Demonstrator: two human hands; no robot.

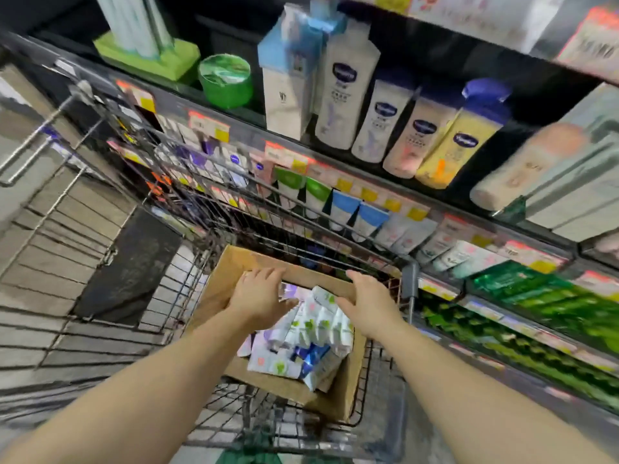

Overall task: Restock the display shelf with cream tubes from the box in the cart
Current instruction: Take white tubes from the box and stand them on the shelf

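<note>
Over the box point(234, 262), both hands, left hand point(259, 298) and right hand point(370, 301), hover with fingers apart; best pinch one cream tube point(321, 316) cleanly

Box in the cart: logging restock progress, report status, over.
Left hand and right hand open, over the cardboard box, holding nothing. Cream tubes still piled inside. Cart wire wall stands between box and shelf.

The 2 forearms are bare to the frame's edge, and each hand point(259, 298) is ungloved.
</note>
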